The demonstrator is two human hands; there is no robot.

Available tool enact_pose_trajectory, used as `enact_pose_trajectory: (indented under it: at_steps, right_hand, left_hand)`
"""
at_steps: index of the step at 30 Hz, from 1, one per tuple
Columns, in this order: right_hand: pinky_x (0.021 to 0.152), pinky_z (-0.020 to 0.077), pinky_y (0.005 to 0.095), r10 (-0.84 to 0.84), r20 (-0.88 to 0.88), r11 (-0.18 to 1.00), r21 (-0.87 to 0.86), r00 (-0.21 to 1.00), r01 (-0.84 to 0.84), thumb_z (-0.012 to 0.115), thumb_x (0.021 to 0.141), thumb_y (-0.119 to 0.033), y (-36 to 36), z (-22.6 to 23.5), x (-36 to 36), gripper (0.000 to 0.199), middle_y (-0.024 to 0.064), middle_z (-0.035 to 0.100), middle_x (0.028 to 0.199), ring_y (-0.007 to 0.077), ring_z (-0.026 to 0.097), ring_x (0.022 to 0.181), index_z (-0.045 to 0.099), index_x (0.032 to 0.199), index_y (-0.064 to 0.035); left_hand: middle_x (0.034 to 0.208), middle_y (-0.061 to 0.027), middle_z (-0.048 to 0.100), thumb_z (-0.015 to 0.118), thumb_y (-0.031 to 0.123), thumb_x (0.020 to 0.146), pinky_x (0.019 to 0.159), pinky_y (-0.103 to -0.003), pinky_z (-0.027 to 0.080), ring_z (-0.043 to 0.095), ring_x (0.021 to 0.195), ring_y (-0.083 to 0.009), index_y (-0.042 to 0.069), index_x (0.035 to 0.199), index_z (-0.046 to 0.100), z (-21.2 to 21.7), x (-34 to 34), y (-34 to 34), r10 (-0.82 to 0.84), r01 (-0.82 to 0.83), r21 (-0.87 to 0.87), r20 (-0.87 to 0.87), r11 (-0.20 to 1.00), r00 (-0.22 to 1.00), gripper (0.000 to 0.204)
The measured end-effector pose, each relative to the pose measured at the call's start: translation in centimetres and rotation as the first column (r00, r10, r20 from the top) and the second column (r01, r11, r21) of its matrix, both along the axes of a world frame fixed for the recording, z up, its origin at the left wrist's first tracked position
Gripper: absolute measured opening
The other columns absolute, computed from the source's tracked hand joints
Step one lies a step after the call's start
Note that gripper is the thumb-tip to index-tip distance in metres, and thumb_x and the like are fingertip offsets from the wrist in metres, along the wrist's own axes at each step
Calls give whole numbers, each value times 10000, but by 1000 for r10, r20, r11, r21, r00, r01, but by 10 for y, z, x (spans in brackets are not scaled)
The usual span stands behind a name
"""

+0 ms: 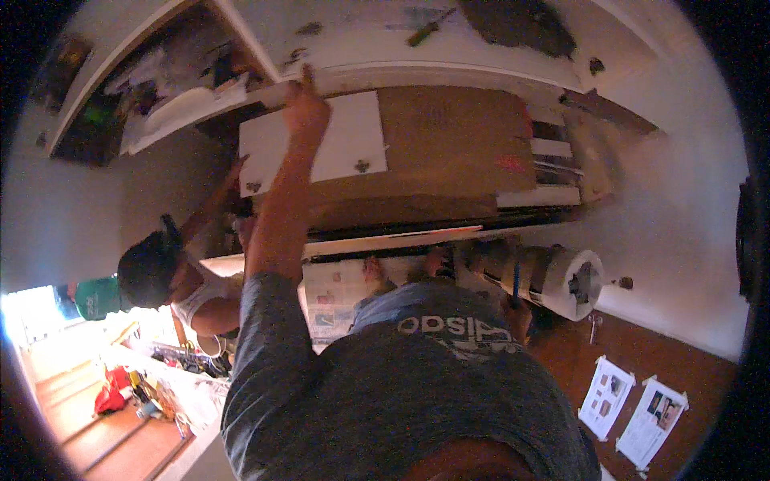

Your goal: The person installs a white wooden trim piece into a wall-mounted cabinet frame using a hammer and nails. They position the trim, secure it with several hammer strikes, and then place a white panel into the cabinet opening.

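My left hand point(307, 112) reaches far forward, its index finger stretched out at the edge of a pale frame point(353, 72). The other fingers look curled, and nothing shows in them. Below it lies a white panel point(345, 132) with two metal hinges point(362, 166), on top of a brown cardboard sheet point(449, 136). My right hand point(520, 319) is low at my right side, dim and partly hidden by my shirt. It seems closed around a thin blue, stick-like thing point(516, 276) whose kind I cannot make out.
A co-worker in a dark cap point(152, 268) is at the left, one arm reaching to the panel's edge. To the right lies a large wrapped roll point(581, 284). A green-handled tool point(431, 28) lies on the far surface. Taped paper sheets point(651, 422) are at lower right; tools clutter the lower left.
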State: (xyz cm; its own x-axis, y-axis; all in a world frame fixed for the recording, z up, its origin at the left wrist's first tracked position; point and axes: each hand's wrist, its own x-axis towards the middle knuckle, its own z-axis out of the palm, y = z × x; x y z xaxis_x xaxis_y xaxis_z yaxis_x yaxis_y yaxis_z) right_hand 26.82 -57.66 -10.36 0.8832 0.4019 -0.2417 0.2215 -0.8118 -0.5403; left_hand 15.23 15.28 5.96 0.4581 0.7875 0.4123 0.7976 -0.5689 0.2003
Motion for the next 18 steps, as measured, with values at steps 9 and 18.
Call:
enact_pose_trajectory:
  at_steps: [9, 18]
  right_hand:
    - [695, 519, 413, -109, 20, 994, 24, 994, 108, 755, 883, -326, 31, 28, 11, 331, 162, 729, 842, 255, 686, 733, 723, 1035, -34]
    - [692, 523, 438, -223, -96, 975, -6, 970, 223, 759, 873, -309, 42, 55, 16, 308, 179, 723, 823, 317, 714, 755, 715, 977, -23]
  left_hand:
    - [1174, -160, 590, 644, 82, 848, 841, -435, 597, 655, 1080, -324, 154, 1482, 542, 31, 72, -54, -176, 198, 53, -280, 979, 944, 646]
    - [1129, -117, 597, 636, 74, 834, 757, -422, 614, 688, 999, -292, 134, 1408, 617, 30, 146, -93, -285, 316, 120, -226, 941, 932, 577]
